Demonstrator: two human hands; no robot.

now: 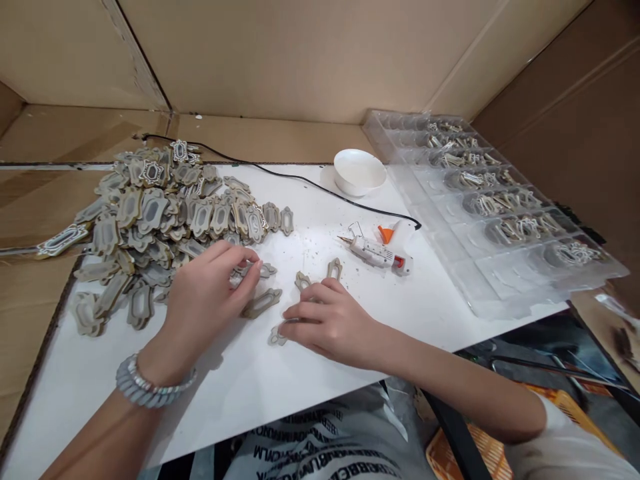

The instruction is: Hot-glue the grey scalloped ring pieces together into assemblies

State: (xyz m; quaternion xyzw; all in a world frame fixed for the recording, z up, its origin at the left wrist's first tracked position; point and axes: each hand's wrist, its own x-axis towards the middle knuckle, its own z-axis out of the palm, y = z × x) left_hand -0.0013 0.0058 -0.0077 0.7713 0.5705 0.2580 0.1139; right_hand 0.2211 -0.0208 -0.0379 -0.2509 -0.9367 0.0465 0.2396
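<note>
My left hand point(215, 287) is by the right edge of a heap of small grey frame-shaped pieces point(150, 210). Its thumb and index finger are pinched, and what lies between their tips is hidden. Just beyond those tips shows one ornate piece point(267, 270), partly behind the fingers; a longer oval piece point(263, 303) lies below. To the right, my right hand point(335, 323) is palm down on the white table, fingers bent and spread. Its fingertips are at a small piece point(277, 335), while two more pieces, a short one point(303, 280) and an upright one point(335, 269), stick out past its knuckles.
A white glue gun point(377, 252) with an orange part lies right of centre, near small crumbs. Behind it stands a white bowl point(359, 172). A black cable point(280, 175) crosses the back. Clear compartment trays point(450, 243) holding metallic pieces line the right; cardboard walls point(300, 60) enclose the table.
</note>
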